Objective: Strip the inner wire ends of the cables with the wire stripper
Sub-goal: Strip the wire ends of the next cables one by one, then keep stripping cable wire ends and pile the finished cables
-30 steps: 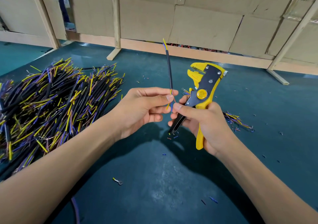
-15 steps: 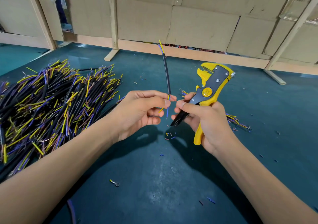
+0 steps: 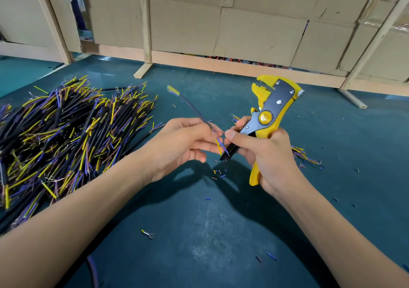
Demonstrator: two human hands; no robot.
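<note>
My left hand (image 3: 183, 142) pinches a black cable (image 3: 194, 110) near its lower end; the cable leans up and to the left and is blurred. Its yellow and blue inner wires (image 3: 220, 144) stick out below my fingers. My right hand (image 3: 263, 154) grips the yellow and black wire stripper (image 3: 269, 110) by its handles, jaws pointing up, and its thumb tip touches the wires. A big pile of black cables (image 3: 66, 132) with yellow and blue ends lies at the left on the green table (image 3: 199, 243).
A small heap of cables (image 3: 303, 154) lies behind my right hand. Cut insulation bits (image 3: 218, 173) are scattered under my hands. A ring terminal (image 3: 147, 234) lies nearer me. Cardboard panels on wooden posts (image 3: 145, 26) close off the back.
The cable has tipped from nearly upright to leaning left. Both hands stayed close together, and the stripper stayed in my right hand.
</note>
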